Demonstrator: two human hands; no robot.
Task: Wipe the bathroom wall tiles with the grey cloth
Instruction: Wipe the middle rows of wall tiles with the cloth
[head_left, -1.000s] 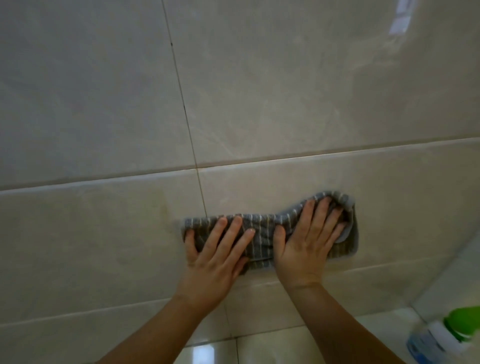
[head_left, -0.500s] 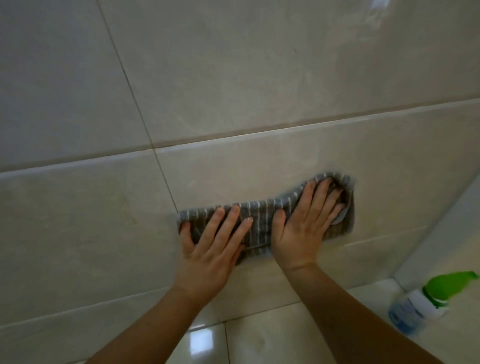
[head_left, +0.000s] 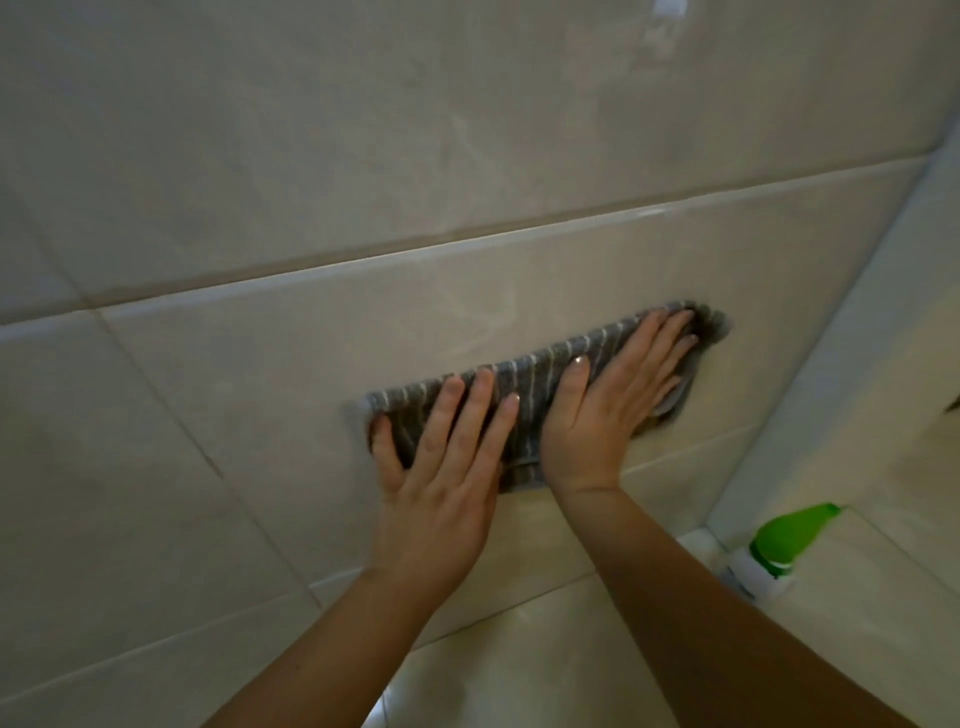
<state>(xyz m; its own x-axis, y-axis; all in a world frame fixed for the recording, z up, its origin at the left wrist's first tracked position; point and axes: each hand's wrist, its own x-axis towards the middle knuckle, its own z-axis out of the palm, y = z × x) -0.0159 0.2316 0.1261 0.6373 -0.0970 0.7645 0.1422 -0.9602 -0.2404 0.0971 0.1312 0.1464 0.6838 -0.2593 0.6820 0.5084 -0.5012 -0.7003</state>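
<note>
Both palms are flat on the grey cloth (head_left: 540, 384), pinning it to the wall tiles (head_left: 260, 389) in the centre-right of the frame. With my left hand (head_left: 441, 478) I cover the cloth's lower-left end, fingers spread wide and pointing up and to the right; my right hand (head_left: 613, 410) covers the upper-right end, fingers fairly close together and reaching almost to the far edge. Neither hand grips anything; each is open and pressing.

The cloth is folded into a long band. Its long axis runs from the lower left, just beyond my left thumb, up to the upper right, just past my right fingertips, so it points toward the corner where the walls meet at the right of the frame. It lies under my hands, not ahead of them, and my right hand is the one nearer that corner.

I judge the next stroke runs along this axis, and the corner leaves little room that way. A green-capped spray bottle (head_left: 774, 545) stands on the floor at lower right, well apart from the cloth.
</note>
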